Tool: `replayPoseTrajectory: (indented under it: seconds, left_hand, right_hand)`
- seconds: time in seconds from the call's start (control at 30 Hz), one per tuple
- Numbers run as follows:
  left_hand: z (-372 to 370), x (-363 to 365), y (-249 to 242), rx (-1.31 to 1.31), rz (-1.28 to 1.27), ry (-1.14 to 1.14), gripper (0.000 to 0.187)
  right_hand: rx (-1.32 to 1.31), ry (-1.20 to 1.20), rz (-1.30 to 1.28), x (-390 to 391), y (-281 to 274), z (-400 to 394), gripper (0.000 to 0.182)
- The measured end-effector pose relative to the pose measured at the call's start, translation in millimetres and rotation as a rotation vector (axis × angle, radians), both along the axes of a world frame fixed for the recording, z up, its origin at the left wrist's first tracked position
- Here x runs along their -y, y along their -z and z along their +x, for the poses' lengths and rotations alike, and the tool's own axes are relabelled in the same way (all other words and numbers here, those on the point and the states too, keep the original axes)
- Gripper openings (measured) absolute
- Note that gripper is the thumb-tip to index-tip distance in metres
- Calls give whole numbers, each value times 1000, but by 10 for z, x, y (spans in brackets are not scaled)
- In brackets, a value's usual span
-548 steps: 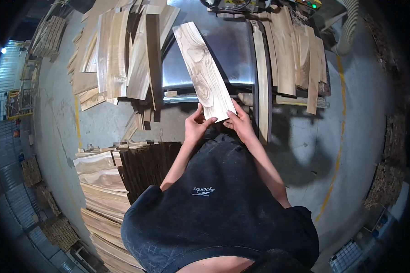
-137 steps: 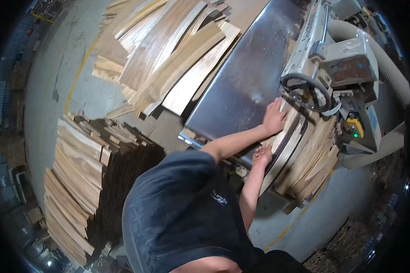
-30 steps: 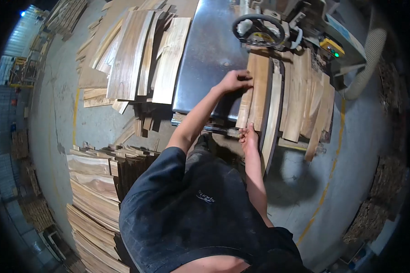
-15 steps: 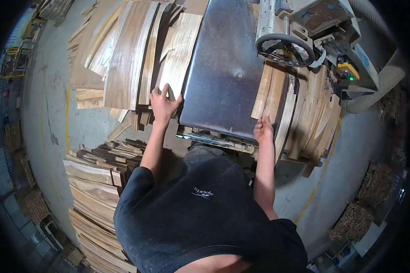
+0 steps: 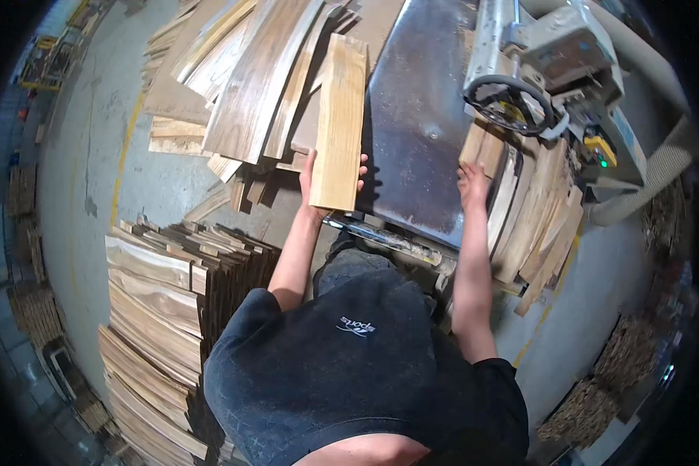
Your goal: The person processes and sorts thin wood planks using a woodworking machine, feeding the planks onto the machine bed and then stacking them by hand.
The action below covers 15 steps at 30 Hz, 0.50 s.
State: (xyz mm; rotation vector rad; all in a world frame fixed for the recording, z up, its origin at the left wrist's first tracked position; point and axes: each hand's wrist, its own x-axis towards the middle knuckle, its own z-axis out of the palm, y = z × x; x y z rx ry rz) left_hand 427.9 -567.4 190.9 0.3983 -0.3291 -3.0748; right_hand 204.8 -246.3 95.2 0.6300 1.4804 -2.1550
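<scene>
My left hand (image 5: 309, 186) grips a pale wooden board (image 5: 339, 128) near its near end, thumb on the left side and fingertips showing round the right edge. The board is raised above the left edge of the dark metal machine table (image 5: 415, 147). On the right of that table, my right hand (image 5: 474, 185) has its fingers bent on the near end of a brown wooden board (image 5: 483, 146). That board's far end is hidden beneath the machine head with the black handwheel (image 5: 510, 105).
Loose curved boards (image 5: 264, 85) lie in a pile to the left of the table. A tall stack of boards (image 5: 151, 303) stands at lower left. More long pieces (image 5: 532, 202) lie right of the table. A ribbed hose (image 5: 637, 182) curves behind the machine head.
My left hand has lifted the pale board off the pile and drawn it nearer. My right hand has moved forward with the brown board, which reaches farther under the machine head. The view has shifted.
</scene>
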Motion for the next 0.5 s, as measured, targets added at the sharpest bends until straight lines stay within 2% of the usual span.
replayPoseTrajectory:
  seconds: [0.03, 0.07, 0.1, 0.13, 0.2, 0.23, 0.27, 0.33, 0.37, 0.43, 0.47, 0.5]
  left_hand:
    - [-13, -108, 22, 63, -121, 0, 86]
    - [-11, -222, 26, 130, -243, 0, 86]
    - [-4, -350, -79, 203, -411, 30, 81]
    - [-9, -449, 163, 197, -405, 52, 74]
    - [25, -694, 269, 179, -505, 143, 70]
    - [79, -769, 280, 146, -375, 239, 61]
    - [111, -931, 267, 142, -381, 272, 61]
    - [201, -1256, 211, 186, -633, -90, 54]
    - [286, -1345, 256, 300, -518, -49, 54]
    - [478, -1562, 396, 310, -546, -22, 54]
    - [566, -1649, 410, 328, -559, -16, 53]
    - [654, -1700, 432, 307, -490, 46, 53]
  right_hand:
    - [-159, -21, 124, 211, -276, 190, 40]
    - [-185, -58, 163, 356, -471, 399, 39]
    - [-209, -256, 168, 405, -651, 563, 39]
    - [-236, -428, 161, 422, -782, 794, 44]
    - [-102, -636, 100, 467, -1042, 1244, 60]
    - [-78, -749, 137, 393, -765, 1432, 57]
    - [-295, -803, 226, 376, -704, 1711, 53]
    - [11, -591, -68, 227, -847, 2094, 56]
    - [-84, -606, 30, 160, -898, 2285, 59]
    - [-185, -558, 214, 65, -781, 2653, 62]
    - [-346, -515, 250, -14, -789, 2832, 64]
    - [-415, -591, 390, -119, -788, 2958, 65]
